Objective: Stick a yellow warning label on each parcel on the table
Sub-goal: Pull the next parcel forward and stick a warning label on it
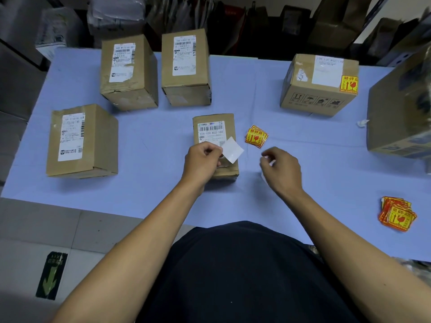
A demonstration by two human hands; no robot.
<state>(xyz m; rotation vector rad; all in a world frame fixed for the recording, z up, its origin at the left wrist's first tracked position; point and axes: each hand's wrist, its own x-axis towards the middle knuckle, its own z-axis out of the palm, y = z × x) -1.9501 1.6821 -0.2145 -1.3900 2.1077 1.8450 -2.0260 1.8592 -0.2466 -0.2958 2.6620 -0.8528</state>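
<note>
My left hand [203, 159] sits over the near end of the small parcel [215, 136] at the middle of the blue table [151, 141], fingers curled and pinching a white square sheet [232, 149] by its corner; the sheet shows only its pale side, so I cannot tell whether it is a label or its backing. My right hand [281, 170] hovers just to the right of that parcel, above the tabletop, fingers loosely curled with thumb and forefinger close together; something small and pale shows at the fingertips, but I cannot tell what it is or whether it is truly held. Between the two hands and a little farther away lies a small stack of yellow warning labels [256, 136], touching the table just beside the small parcel's right edge. A larger pile of labels [396, 213] lies near the right edge of the table, well apart from my hands. The far right box [319, 85] carries a yellow label on its top corner. The two upright boxes at the back [128, 73] [186, 68] and the left box [81, 141] show only white shipping labels. A big carton [398, 117] stands at the far right
</note>
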